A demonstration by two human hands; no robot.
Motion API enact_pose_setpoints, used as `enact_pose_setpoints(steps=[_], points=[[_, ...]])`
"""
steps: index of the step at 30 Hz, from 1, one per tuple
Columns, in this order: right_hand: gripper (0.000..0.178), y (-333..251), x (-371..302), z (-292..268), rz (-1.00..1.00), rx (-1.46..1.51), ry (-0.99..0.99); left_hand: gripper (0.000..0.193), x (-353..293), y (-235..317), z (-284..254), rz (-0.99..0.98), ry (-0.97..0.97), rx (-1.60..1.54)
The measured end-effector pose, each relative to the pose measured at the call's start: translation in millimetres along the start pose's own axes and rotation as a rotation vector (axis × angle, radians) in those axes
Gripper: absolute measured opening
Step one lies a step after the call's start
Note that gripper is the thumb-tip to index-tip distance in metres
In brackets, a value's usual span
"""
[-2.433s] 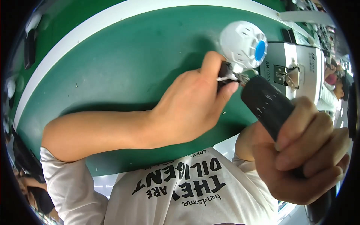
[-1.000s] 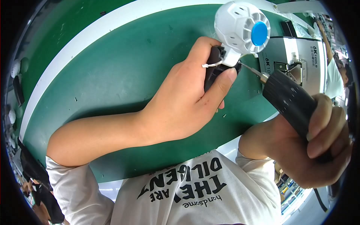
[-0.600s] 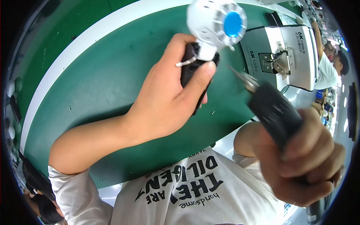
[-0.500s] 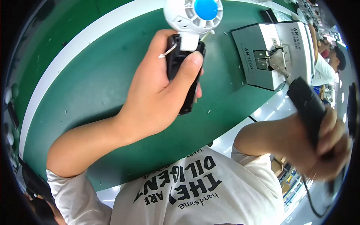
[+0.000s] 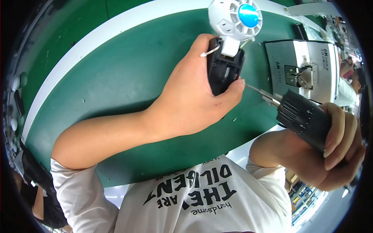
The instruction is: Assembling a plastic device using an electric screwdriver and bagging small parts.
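My left hand (image 5: 194, 89) wraps round the black handle of a small handheld fan (image 5: 226, 64). The fan's round white head (image 5: 224, 17), with a blue disc in its middle, points away from me, and a short white wire with a plug sticks out beside the thumb side of the handle. In my right hand (image 5: 330, 155) is a black electric screwdriver (image 5: 305, 116). Its thin bit slants toward the fan handle, the tip close to my left thumb. Whether the tip touches anything I cannot tell.
A silver-grey box-shaped machine (image 5: 307, 70) with a metal mechanism on its front stands at the right of the green table (image 5: 128, 77). Small white scraps lie scattered on the table. Other people are at the far right and lower left edges.
The screwdriver has swung away from the machine's front toward the fan, its bit now near my left thumb. My left hand and the fan have shifted right, and the thumb has moved lower on the handle.
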State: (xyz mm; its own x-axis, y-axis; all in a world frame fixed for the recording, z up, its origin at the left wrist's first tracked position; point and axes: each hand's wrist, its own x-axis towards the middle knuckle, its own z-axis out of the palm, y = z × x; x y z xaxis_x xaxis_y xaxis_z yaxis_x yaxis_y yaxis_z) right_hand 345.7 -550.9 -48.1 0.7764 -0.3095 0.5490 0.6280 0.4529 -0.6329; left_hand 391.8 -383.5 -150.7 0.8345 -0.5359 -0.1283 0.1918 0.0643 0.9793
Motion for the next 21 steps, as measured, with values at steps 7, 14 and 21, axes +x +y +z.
enact_pose_setpoints(steps=[7,14,21], points=[[0.037,17.2,-7.0,-1.3,-0.090,-0.210,-0.118,0.044,3.7,0.8,4.0,0.019,0.042,-0.045],[0.038,27.7,-7.3,8.7,-0.101,-0.341,-0.088,0.042,2.8,0.6,6.1,0.035,0.016,-0.020],[0.033,34.2,-22.4,28.1,-0.067,-0.508,0.300,0.045,-2.1,-6.1,11.3,0.237,0.034,0.122]])
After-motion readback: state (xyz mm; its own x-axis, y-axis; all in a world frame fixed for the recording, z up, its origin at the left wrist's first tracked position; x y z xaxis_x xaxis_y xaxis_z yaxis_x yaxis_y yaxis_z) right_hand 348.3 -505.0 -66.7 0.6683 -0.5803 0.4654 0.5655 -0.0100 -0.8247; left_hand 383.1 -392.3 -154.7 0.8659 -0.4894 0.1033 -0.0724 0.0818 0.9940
